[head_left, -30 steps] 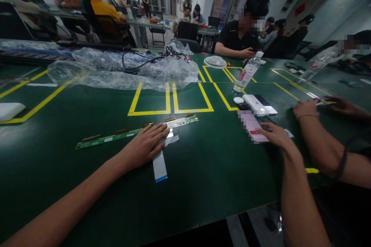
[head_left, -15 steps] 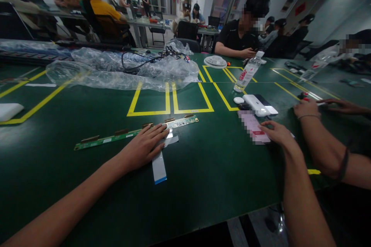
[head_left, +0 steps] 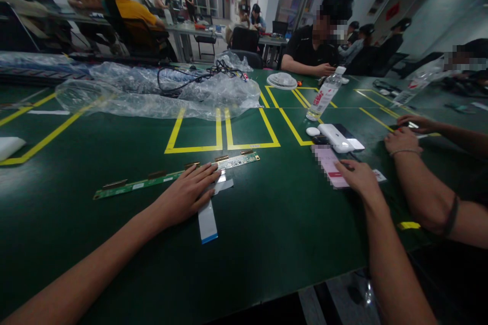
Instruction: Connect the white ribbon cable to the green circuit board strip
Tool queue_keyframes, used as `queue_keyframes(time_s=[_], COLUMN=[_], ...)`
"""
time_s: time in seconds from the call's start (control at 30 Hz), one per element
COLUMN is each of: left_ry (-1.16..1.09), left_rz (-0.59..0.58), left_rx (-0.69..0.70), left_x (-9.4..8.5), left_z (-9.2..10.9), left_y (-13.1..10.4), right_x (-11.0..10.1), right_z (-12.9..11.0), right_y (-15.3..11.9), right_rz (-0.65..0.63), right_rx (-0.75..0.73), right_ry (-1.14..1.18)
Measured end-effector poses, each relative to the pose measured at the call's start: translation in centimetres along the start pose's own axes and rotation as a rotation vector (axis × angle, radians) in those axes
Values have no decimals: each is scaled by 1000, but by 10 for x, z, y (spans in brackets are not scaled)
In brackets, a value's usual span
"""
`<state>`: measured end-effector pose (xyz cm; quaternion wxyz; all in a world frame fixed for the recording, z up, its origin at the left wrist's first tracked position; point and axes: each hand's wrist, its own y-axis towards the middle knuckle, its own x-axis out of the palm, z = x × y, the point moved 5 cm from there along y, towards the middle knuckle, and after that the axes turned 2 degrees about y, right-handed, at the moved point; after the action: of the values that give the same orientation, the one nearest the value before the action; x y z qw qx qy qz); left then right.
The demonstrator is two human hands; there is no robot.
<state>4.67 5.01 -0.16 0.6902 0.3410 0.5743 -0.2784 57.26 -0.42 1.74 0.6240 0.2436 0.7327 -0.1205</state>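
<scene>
My left hand (head_left: 189, 189) lies flat, fingers extended, across a long narrow green circuit board (head_left: 133, 186) with copper-coloured tabs along its far edge. From beneath this hand a white flat ribbon cable (head_left: 208, 221) with a blue end sticks out towards me. Short strips of white cable also show beside the fingertips. Over on the right, my right hand (head_left: 358, 179) rests at the edge of a pink flat thing (head_left: 328, 163) with a red band, partly blurred out. Its fingers are slightly bent and apart, with the thumb and forefinger over the pink surface.
A white power-bank-like block (head_left: 335, 137), a small white case (head_left: 313, 131) and a water bottle (head_left: 325, 94) stand beyond my right hand. Clear plastic wrap (head_left: 152, 96) with black cables lies at the back. A co-worker's hands (head_left: 402, 142) are close on the right.
My right hand has shifted slightly left over the pink thing, uncovering a white card-like piece beside it. My left hand stays on the board. The co-worker's far hand has moved left.
</scene>
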Motion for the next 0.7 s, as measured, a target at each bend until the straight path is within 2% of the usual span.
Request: queue_keyframes(time_s=[0.17, 0.37, 0.5, 0.7], left_ry=[1, 4, 10, 2], left_rz=[-1, 3, -1, -4], left_rx=[-4, 6, -1, -1], left_x=[1, 1, 1, 0], left_z=[-1, 0, 0, 1], left_y=[0, 0, 0, 0], right_x=[3, -4, -4, 4], right_z=[-14, -30, -31, -24], right_y=[-4, -12, -11, -4], right_rz=[-36, -78, -80, -92], right_rx=[69, 154, 188, 127], right_ry=[-38, -65, -37, 9])
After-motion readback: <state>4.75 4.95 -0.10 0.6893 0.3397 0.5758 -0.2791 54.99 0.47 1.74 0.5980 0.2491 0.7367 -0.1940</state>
